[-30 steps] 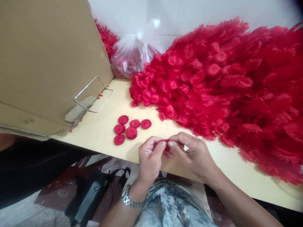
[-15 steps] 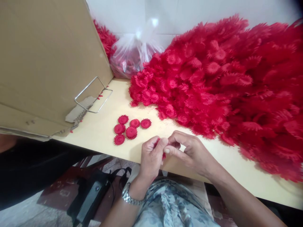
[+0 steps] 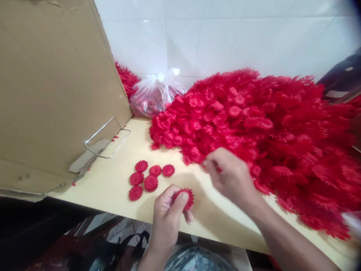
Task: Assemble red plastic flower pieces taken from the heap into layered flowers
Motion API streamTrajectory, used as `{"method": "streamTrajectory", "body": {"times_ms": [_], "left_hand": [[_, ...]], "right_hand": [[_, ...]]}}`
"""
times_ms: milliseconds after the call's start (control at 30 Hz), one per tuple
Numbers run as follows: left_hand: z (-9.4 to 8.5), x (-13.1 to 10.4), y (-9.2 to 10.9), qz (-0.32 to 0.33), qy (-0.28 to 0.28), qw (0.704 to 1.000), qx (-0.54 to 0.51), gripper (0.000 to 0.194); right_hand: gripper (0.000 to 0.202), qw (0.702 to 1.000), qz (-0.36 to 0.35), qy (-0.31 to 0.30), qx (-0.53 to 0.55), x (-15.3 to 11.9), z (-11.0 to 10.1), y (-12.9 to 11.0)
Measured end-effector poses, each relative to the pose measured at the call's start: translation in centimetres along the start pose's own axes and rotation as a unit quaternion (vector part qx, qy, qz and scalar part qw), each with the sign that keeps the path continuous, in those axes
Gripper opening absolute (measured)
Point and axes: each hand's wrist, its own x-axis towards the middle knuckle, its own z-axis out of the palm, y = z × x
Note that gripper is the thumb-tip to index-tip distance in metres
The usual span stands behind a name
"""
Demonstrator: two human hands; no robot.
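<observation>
My left hand (image 3: 166,210) is closed near the table's front edge. Its thumb presses on a red flower-shaped disc (image 3: 189,198) with a toothed rim, which the fingers support from below. My right hand (image 3: 229,171) is at the near edge of a large heap of red toothed petal pieces (image 3: 225,116). Its fingers are bent and blurred; a bit of red shows among them, but I cannot tell if it is held. Several round red flower discs (image 3: 151,183) lie grouped on the table, left of and beyond my left hand.
A tall cardboard box (image 3: 62,94) stands at the left, with a bent wire frame (image 3: 107,138) by its lower edge. Behind is a tied clear plastic bag (image 3: 152,94) against the tiled wall (image 3: 186,37). A dark object (image 3: 344,77) sits at the far right of the cream table (image 3: 113,177).
My hands have parted. The right hand has moved away and forward to the heap, while the left keeps the red disc, now more visible. The camera view has tilted up.
</observation>
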Motion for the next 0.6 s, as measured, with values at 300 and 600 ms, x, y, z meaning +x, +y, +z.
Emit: {"method": "streamTrajectory", "body": {"times_ms": [300,600], "left_hand": [[0.4,1.0,0.7,-0.023,0.032,0.997,-0.068,0.015],[0.7,1.0,-0.4,-0.053,0.032,0.997,-0.038,0.031]], "right_hand": [[0.018,0.971,0.019,-0.011,-0.239,4.6,-1.0,6.6],[0.017,0.947,0.092,-0.191,0.241,-2.3,0.0,-1.1]]}}
